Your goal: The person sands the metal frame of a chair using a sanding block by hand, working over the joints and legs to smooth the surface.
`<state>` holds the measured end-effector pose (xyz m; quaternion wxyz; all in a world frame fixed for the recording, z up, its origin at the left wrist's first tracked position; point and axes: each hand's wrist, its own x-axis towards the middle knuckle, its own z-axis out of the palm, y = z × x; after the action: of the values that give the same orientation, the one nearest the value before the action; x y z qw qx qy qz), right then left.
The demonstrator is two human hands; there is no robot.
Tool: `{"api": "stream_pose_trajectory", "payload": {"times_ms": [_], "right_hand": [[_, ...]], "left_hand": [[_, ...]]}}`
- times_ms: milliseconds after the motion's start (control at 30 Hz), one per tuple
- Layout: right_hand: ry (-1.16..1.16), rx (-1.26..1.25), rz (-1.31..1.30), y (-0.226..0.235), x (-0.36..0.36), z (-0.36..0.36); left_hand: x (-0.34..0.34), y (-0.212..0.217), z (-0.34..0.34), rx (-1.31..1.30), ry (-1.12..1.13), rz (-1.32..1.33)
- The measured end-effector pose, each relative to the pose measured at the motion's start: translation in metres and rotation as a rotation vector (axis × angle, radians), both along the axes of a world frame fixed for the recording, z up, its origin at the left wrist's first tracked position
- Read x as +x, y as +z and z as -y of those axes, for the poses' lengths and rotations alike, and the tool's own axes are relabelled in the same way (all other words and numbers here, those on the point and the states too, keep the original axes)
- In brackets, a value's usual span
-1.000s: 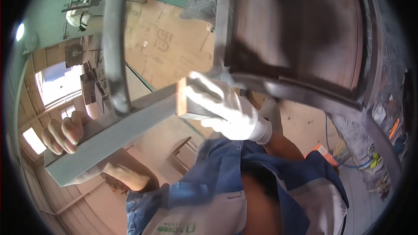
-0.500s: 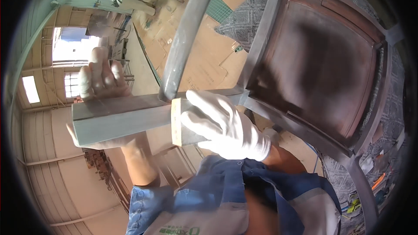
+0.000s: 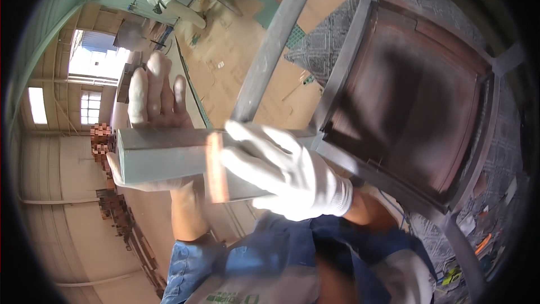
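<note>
A grey chair [image 3: 410, 107] is turned over, its dark brown seat underside facing me. One square grey chair leg [image 3: 163, 155] points left across the view. My left hand [image 3: 154, 93], bare, cups the leg's free end from behind, fingers upright and thumb under it. My right hand [image 3: 287, 171], in a white glove, presses a copper-coloured sandpaper piece [image 3: 216, 169] around the leg near its middle. A second grey leg [image 3: 275, 39] runs up past my gloved hand.
Cardboard sheets [image 3: 236, 50] and patterned matting [image 3: 315, 50] cover the floor. Another person [image 3: 169, 0] works at a bench far off. Stacked wooden pieces [image 3: 104, 141] stand by the wall at left. Small tools [image 3: 484, 242] lie at lower right.
The view has swung and the leg now lies level instead of slanting. My left hand has shifted to the leg's end with fingers upright. My gloved hand has stayed on the leg with the sandpaper.
</note>
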<state>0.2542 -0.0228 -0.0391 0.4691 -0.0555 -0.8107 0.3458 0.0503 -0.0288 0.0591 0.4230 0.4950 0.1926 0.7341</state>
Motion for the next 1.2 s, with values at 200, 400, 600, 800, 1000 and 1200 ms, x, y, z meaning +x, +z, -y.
{"api": "stream_pose_trajectory", "payload": {"times_ms": [200,400,600,800,1000,1200], "right_hand": [[-0.281,0.103,0.057,0.026,-0.012,0.002],[-0.101,0.012,-0.01,0.059,-0.017,-0.003],[-0.234,0.131,-0.162,0.063,-0.029,0.004],[-0.569,0.062,-0.147,0.012,-0.035,0.034],[-0.63,0.083,-0.203,0.056,-0.076,0.041],[-0.862,-0.518,-0.067,-0.087,-0.075,0.079]], "left_hand": [[0.002,0.004,0.0,-0.114,0.078,-0.011],[-0.006,0.002,-0.005,-0.079,-0.406,0.563],[0.006,-0.003,-0.011,-0.093,0.241,-0.365],[0.011,0.009,-0.007,-0.117,0.092,-0.337],[0.018,0.012,-0.006,-0.148,0.186,-0.298],[-0.005,0.008,-0.011,-0.03,-0.316,-0.025]]}}
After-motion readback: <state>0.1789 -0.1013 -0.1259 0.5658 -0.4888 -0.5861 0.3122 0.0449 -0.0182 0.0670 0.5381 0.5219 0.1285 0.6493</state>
